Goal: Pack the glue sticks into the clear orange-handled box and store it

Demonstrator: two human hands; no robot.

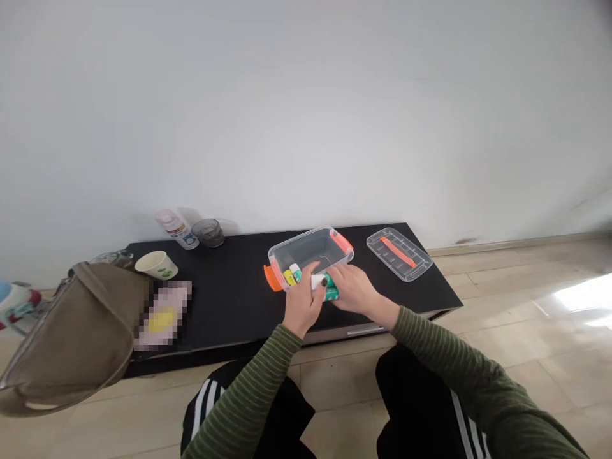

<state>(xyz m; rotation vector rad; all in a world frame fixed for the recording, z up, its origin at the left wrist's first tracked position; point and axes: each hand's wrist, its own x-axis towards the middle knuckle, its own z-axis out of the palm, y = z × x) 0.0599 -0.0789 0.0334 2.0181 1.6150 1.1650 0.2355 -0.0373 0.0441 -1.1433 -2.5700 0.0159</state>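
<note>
above the black table (229,293), i grip green-and-white tubes (331,294) between left hand (303,302) and right hand (357,289); level, even pressure seems best near the open box (303,247).

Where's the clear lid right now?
In the head view, the clear lid lies right of centre on the black table, to the right of the open box.

- The near side of the clear container (310,247) is blocked by the left hand (303,298) and right hand (354,288); its far side is left open above.
- Open tabletop (229,287) is left between paper cup (157,264) and container, less between container and lid (399,255).
- Behind, passage is barred by the wall (310,115); at left, by the bag (81,325).
</note>
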